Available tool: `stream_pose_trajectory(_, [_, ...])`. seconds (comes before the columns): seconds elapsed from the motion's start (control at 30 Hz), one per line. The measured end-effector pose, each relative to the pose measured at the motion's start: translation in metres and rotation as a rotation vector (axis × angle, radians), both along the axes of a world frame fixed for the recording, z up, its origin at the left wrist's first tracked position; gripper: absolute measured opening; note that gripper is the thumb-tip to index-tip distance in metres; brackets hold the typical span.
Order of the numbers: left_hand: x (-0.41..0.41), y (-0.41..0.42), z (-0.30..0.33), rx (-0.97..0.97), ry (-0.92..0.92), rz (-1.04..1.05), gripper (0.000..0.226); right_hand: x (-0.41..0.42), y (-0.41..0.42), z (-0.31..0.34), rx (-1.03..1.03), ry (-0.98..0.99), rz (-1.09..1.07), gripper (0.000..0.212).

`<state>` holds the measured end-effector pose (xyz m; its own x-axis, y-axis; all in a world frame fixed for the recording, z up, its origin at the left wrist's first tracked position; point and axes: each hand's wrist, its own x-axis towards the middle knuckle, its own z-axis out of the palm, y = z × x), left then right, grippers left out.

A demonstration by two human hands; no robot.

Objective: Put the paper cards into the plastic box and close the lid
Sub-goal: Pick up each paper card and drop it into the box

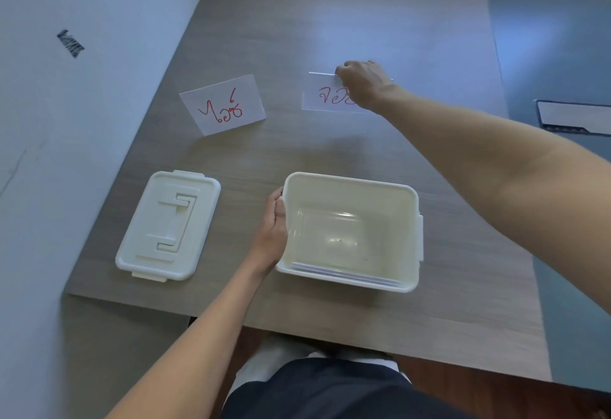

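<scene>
An open white plastic box (pixel 410 240) stands on the table near me, with several white cards (pixel 344 274) leaning against its near wall inside. My left hand (pixel 272 232) grips the box's left rim. The white lid (pixel 167 225) lies flat to the left of the box. Two folded paper cards with red writing stand farther back: one at the left (pixel 223 106) and one at the right (pixel 325 93). My right hand (pixel 362 83) pinches the top edge of the right card and covers part of its writing.
The wooden table (pixel 330 38) meets a white wall (pixel 82 104) on its left side. A white and dark object (pixel 575 117) lies on the blue floor beyond the table's right edge. My dark trousers show below the near table edge.
</scene>
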<state>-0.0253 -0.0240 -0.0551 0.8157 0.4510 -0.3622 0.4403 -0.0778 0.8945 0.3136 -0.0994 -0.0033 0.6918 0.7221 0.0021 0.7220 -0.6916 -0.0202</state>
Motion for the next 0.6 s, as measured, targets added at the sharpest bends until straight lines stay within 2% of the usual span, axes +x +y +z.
stream_pose_trajectory(0.17, [-0.002,0.0,0.001,0.004,0.027,-0.005,0.04,-0.029,-0.026,0.037,0.159,-0.058,0.047,0.023])
stream_pose_trajectory(0.33, [-0.003,0.003,0.001,0.019,-0.009,-0.042,0.042,-0.092,-0.061,0.082,0.28,-0.078,0.086,0.031])
stream_pose_trajectory(0.6, [-0.006,0.0,0.004,0.111,-0.085,-0.123,0.047,-0.192,-0.097,0.105,0.392,-0.037,0.089,0.035])
